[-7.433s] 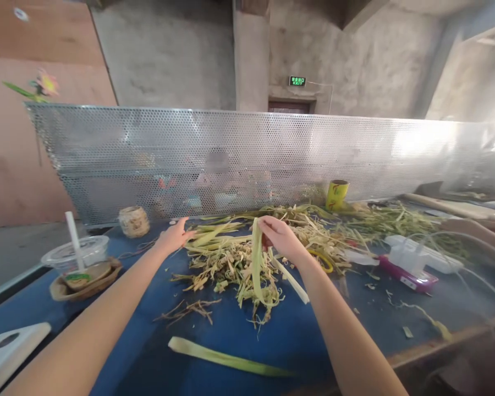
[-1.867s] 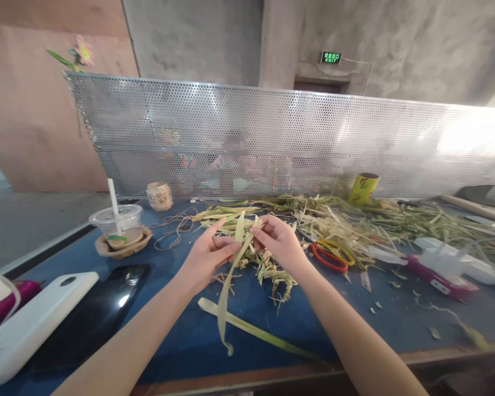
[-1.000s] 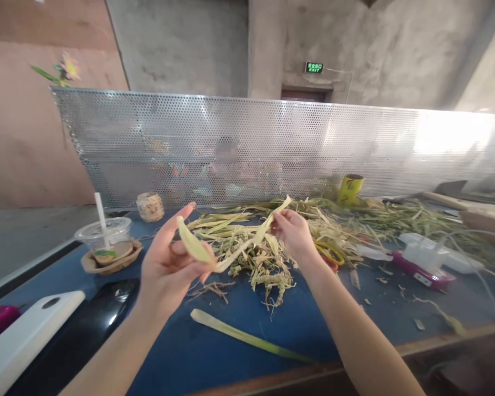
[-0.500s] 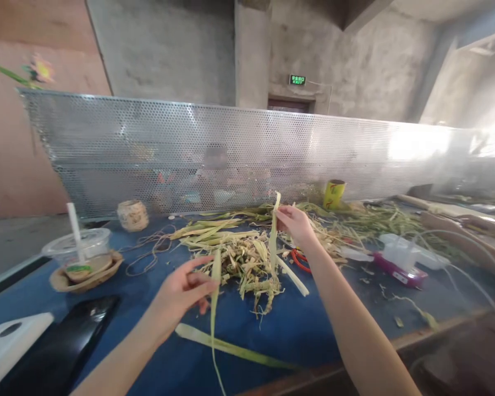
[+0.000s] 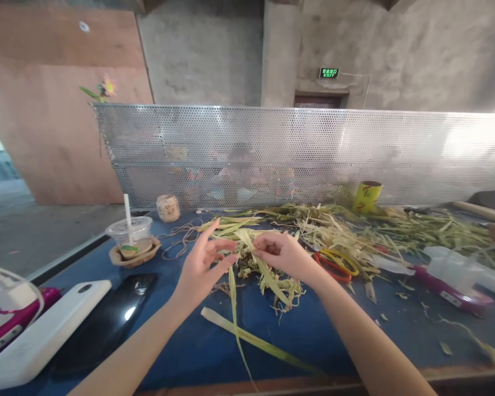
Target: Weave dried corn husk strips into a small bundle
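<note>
My left hand is raised over the table, index finger stretched out, the thumb and other fingertips close together. From those fingertips a narrow pale-green leaf strip hangs to the table's front edge; the exact grip is partly hidden. My right hand pinches a wider leaf strip between thumb and fingers. This strip's top end leans toward my left fingertips. Behind and below both hands lies a heap of dry leaf scraps. Another flat leaf strip lies on the blue tabletop nearer to me.
Scissors with red-orange handles lie right of my right hand. On the left are a plastic cup, a black phone and a white power bank-like slab. Behind stand a yellow can and a perforated metal screen.
My right hand has lowered and come toward my left, its strip tilting from upright to slanted. My left index finger has stretched out. The view has swung left.
</note>
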The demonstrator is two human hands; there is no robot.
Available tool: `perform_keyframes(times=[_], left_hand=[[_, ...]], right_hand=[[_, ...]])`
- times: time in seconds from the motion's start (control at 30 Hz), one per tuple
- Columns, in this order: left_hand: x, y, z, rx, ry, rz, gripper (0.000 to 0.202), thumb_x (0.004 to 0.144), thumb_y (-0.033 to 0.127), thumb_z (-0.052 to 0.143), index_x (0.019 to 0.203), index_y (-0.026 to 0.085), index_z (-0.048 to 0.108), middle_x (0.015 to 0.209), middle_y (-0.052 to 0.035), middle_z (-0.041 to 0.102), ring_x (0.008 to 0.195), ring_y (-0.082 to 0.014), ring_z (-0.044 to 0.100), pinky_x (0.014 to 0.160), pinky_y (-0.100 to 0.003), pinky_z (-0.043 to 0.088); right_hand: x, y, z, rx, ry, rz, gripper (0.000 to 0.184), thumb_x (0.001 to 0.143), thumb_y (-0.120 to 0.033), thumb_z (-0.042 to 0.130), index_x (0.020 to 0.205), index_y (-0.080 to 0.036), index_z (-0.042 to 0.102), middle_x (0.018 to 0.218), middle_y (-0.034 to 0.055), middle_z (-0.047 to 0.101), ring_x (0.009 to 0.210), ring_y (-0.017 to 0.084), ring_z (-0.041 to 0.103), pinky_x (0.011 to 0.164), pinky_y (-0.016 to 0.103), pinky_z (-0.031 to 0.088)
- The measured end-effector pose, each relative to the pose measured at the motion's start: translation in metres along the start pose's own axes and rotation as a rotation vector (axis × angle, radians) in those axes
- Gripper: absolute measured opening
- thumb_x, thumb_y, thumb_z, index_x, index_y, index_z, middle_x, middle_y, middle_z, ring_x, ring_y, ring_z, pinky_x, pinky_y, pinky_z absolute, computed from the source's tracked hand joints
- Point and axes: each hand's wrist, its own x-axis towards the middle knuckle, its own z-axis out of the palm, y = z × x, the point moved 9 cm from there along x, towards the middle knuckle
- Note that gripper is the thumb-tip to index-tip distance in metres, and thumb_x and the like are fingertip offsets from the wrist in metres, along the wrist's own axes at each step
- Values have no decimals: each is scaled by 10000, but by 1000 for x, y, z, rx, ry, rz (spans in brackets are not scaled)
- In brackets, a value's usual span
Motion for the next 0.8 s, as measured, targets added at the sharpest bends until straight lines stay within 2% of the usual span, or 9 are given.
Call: perform_keyframes(times=[0.07,0.17,0.33,0.53,0.67,0.8], left_hand=[[5,7,4,-111,11,-52,789,739,322,638,1400,214,221,892,-58,666,769,-168,621,672,-289,507],[11,10,5,-139,68,-105,756,707,304,677,1364,212,317,728,-1,644,560,-105,557,549,-238,471],[15,-3,8,-229,49,-162,778,684,270,703,1359,204,324,596,42,601,497,-90,526,480,-211,417],[15,-27,9,-276,-38,-252,857,711,299,670,1420,183,203,691,-4,670,499,-95,528,519,-241,453],[12,-26,9,-176,-71,-208,903,695,286,684,1433,226,168,711,-14,677,559,-123,553,547,-261,474],[10,-23,5,-214,-17,-190,938,691,289,697,1436,240,128,822,-50,689,550,-117,543,516,-261,479]], right_hand=[[-2,-2,9,-17,-56,-9,65,767,-247,559,776,-183,570,594,-43,483,513,73,425,496,208,357],[-4,0,19,45,-107,30,79,779,-258,554,753,-184,557,582,-48,470,501,67,414,489,201,345],[-7,10,29,206,-191,134,138,782,-299,564,714,-182,536,566,-49,493,484,72,464,501,209,392],[-5,17,34,201,-209,173,188,810,-294,524,666,-173,524,523,-51,476,482,73,455,490,202,367],[0,18,38,230,-140,198,232,817,-322,518,642,-171,495,535,-42,495,466,67,426,464,199,325],[1,17,39,193,-102,192,234,816,-318,517,638,-169,494,509,-55,458,438,58,373,445,197,281]])
